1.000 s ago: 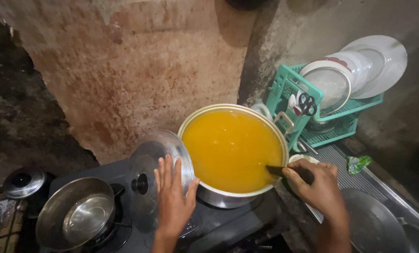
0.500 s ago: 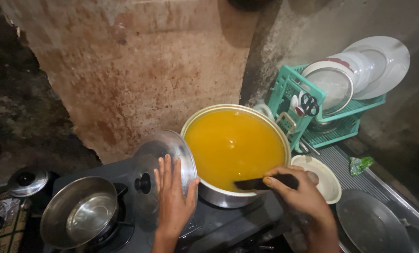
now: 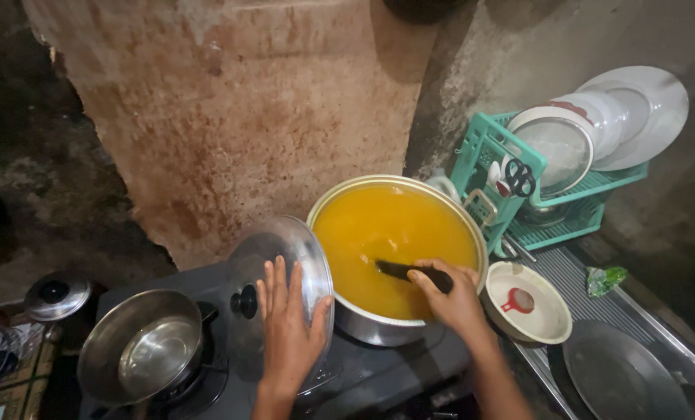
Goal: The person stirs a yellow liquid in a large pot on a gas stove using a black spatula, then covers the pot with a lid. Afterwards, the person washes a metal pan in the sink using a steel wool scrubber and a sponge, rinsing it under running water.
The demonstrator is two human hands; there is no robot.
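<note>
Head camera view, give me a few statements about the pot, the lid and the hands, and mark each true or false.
1. The big pot holds yellow-orange liquid. True.
2. The left hand lies on the lid, which is tilted beside the pot. True.
3. The right hand is empty. False: it grips a dark utensil dipped in the liquid.
4. The lid covers the big pot. False: the pot is open.
5. The smaller steel pot is full of soup. False: it looks empty.

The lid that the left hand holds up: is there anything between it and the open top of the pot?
Yes. The dark utensil in the right hand reaches over the pot rim into the orange liquid, on the near side. The lid, tilted under the left hand, stands beside the pot's left rim.
</note>
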